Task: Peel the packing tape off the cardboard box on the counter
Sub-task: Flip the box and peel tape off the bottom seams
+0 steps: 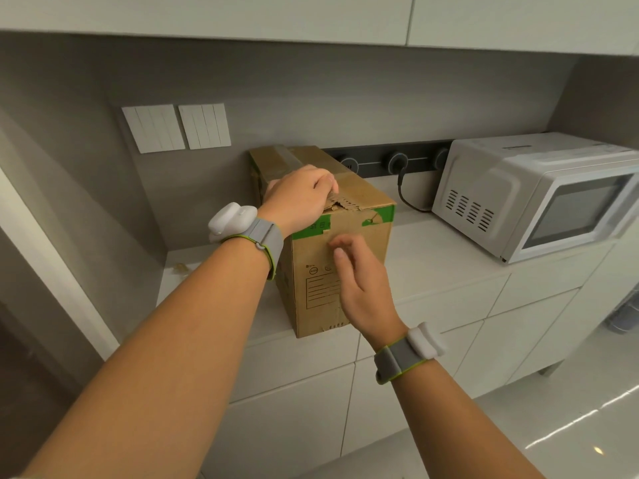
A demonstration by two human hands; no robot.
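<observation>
On the counter (449, 250), at the view's centre, stands the cardboard box (342, 271). Left hand (297, 198) curls over its torn top edge, steadying it; what its fingers hold I cannot tell. Right hand (359, 281) hovers at the front face, fingers loosely spread, empty. Packing tape (283, 160) runs toward 12 o'clock along the top. Likely next: pinching a loose tape end.

Location: a home kitchen. A white microwave (539, 198) stands on the counter (449, 250). Cabinets (449, 19) hang above; wall switches (176, 127) are fitted.

The pale counter (432, 257) carries the cardboard box (342, 271) and a white microwave (539, 195).
</observation>
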